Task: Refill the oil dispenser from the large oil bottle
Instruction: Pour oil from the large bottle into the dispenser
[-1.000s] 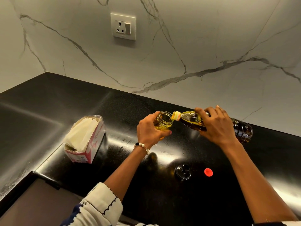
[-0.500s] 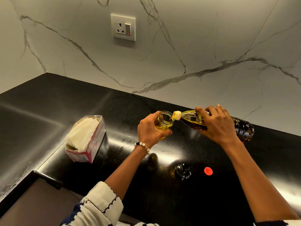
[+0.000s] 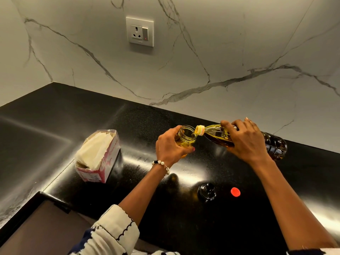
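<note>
Fingers of the right hand (image 3: 247, 142) wrap the large oil bottle (image 3: 272, 146) at mid-body; its long axis runs near-horizontal, neck to the left, mouth at the oil dispenser (image 3: 186, 138) rim. Left hand (image 3: 168, 150) grips the dispenser, held off the countertop (image 3: 55, 126), just beside the bottle neck

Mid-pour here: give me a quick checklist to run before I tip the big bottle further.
1. Left hand grips the jar: ok.
2. Right hand grips the oil bottle: ok.
3. Bottle mouth over the jar's opening: ok.
4. Room left in the jar: cannot tell, hand hides the level.
5. Black lid and red cap on the counter, apart from the pour: ok.
6. Drips on the counter: cannot tell.
</note>
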The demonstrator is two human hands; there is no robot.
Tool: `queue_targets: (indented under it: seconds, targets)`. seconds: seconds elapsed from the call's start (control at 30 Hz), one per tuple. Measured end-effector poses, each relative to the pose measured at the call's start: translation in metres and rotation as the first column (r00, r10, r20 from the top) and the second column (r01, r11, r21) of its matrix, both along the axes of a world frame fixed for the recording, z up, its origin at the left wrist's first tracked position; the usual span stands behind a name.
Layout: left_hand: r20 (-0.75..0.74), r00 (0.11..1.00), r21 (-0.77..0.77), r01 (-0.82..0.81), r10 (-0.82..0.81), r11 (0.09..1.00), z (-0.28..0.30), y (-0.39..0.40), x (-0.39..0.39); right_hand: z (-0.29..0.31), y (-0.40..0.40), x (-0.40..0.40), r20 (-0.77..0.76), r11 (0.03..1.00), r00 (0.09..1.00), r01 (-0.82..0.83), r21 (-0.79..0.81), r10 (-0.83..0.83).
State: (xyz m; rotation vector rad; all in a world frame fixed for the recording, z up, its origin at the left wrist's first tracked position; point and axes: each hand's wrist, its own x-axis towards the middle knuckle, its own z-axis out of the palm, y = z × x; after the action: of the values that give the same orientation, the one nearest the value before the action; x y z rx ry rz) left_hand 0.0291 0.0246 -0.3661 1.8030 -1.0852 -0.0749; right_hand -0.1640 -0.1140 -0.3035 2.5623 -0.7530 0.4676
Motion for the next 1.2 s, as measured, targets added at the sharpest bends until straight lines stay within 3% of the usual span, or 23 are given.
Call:
queue_targets:
  seconds: [1.2]
  targets:
    - [-0.001,1.0,-0.01,0.01,-0.01,1.0,-0.0029,0.0015,0.001,0.0029,0.0048,0.0,0.007,1.0,1.0,-0.009,-0.006,0.009]
